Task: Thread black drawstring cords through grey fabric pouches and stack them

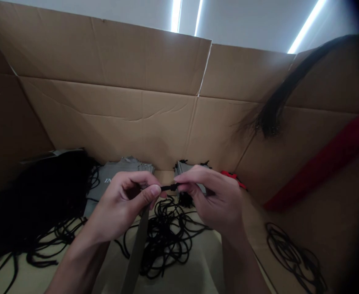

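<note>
My left hand (122, 204) and my right hand (211, 200) meet in front of me, fingertips pinching a short black cord end (169, 188) between them. Below the hands lies a tangled heap of thin black cord (163, 241). A long grey fabric strip (136, 257) hangs down from under my left hand, its top end hidden by the fingers. Behind the hands stand two stacks of grey fabric pieces (121, 173) (187, 171), partly hidden by my hands.
Cardboard walls (105, 118) rise around the work surface. A large black mass of cords (29, 200) lies at the left, and a loose black cord coil (292, 253) lies at the right. A black bundle (273, 114) hangs at the right, beside a red strap (320, 163) and a small red object (233, 177).
</note>
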Demonstrator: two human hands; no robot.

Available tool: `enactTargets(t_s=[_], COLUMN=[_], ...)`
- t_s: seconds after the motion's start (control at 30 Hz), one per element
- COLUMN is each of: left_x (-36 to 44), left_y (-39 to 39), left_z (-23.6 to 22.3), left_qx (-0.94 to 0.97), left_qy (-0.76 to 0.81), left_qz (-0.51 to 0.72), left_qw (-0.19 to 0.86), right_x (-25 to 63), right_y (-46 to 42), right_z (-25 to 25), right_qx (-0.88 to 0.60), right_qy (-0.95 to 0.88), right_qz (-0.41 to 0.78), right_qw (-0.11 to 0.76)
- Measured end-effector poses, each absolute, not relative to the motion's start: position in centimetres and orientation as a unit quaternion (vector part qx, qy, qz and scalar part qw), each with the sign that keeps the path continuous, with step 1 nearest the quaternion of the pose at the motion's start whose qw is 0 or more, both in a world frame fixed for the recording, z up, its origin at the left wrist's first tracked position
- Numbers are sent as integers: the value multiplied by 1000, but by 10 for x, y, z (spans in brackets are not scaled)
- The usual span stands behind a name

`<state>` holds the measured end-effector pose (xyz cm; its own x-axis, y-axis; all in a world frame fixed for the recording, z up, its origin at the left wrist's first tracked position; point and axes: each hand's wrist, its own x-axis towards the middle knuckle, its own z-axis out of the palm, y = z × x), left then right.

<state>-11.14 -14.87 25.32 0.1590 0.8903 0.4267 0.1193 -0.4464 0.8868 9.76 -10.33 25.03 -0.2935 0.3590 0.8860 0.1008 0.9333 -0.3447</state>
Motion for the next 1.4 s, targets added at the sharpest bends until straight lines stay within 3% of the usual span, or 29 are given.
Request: enactTargets(t_s=[0.2, 0.73, 0.93, 1.23, 1.4], left_x=[-101, -92, -92, -97, -98], left_y=[-151, -154, -153, -154, -156], left_z=[253, 250, 249, 248, 249], left_qx=[665, 688, 699, 653, 702], left_qy=[401, 441, 448, 452, 433], left_qz=[549, 507, 493, 553, 539], left_qw=[310, 273, 261, 250, 172], right_x=[99, 89, 89, 105, 100], right_y=[-104, -102, -94, -92, -98], right_z=[248, 245, 238, 246, 250], right_qx=[-207, -222, -237, -219, -177], right_qy=[-800, -745, -729, -760, -831], right_qz=[106, 85, 148, 277, 211], right_qw=[553, 624, 625, 546, 484])
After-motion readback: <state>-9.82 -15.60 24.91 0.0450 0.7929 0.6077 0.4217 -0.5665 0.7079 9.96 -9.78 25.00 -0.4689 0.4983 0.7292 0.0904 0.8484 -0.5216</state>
